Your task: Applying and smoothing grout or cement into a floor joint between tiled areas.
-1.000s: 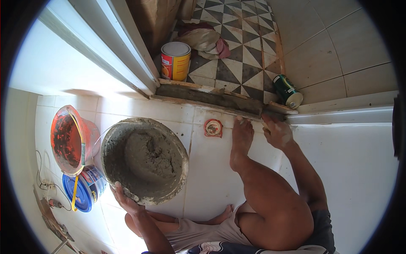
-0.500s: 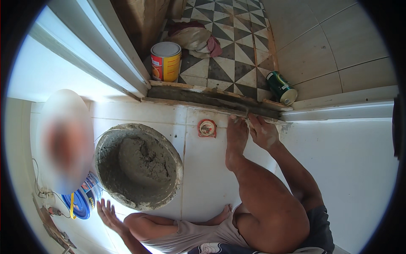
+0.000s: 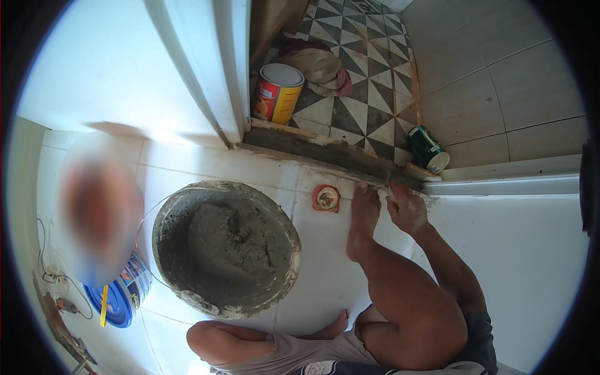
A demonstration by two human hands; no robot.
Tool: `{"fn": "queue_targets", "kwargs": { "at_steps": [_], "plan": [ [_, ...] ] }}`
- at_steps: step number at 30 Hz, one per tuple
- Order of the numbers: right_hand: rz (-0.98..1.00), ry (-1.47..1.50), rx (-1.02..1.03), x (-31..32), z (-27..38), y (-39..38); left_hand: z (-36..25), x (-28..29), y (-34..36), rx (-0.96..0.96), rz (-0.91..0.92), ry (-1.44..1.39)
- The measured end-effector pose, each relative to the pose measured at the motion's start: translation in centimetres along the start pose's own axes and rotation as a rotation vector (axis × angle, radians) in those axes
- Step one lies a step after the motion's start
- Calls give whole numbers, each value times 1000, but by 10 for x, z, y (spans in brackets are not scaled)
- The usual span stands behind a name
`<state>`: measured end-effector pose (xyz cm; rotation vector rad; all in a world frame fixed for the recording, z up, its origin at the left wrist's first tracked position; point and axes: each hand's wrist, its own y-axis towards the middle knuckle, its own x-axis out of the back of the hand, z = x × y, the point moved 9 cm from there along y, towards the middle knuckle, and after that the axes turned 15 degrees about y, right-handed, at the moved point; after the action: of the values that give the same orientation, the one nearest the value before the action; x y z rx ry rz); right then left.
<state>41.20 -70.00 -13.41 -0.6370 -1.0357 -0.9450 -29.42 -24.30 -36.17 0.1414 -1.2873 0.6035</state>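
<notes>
My right hand [image 3: 407,209] is closed round a small trowel, largely hidden, at the right end of the wet grey strip [image 3: 322,152] along the doorway threshold, just beside my right foot [image 3: 364,219]. My left hand is out of view. A large bucket [image 3: 287,265] with grey mortar [image 3: 222,240] inside stands to my left on the white tiles. A red tape measure [image 3: 325,199] lies between the bucket and my foot.
Past the threshold, on patterned tiles [image 3: 350,119], are a yellow-red tin [image 3: 285,100], a crumpled cloth [image 3: 315,69] and a tipped green can [image 3: 427,148]. A blue-lidded container [image 3: 115,303], a blurred reddish object [image 3: 97,206] and a corded tool [image 3: 65,305] sit at left.
My left hand was on the bucket's rim, then lifted off leftward, and is now out of view. My right hand stays at the threshold, shifting slightly. The camera view has shifted.
</notes>
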Motion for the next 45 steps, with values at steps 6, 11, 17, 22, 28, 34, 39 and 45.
{"fn": "queue_targets", "kwargs": {
  "at_steps": [6,11,17,22,28,34,39,45],
  "plan": [
    [-39,247,-132,35,34,23,-34,-7,-7,32,24,19],
    [77,347,-312,39,63,31,-33,-2,-4,73,48,64],
    [251,409,-269,35,129,55,-22,-3,-1,136,33,73],
    [376,297,170,49,220,88,-15,-18,1,177,28,60],
    [874,329,103,5,272,69,10,-16,19,290,-19,5],
    [935,-121,445,-7,294,30,37,64,7,602,-92,-72],
    [484,-356,592,4,310,39,-146,260,-82,-954,-370,-872],
    [624,-469,604,-28,326,48,-331,285,-214,-1198,897,-1312]
  ]
}}
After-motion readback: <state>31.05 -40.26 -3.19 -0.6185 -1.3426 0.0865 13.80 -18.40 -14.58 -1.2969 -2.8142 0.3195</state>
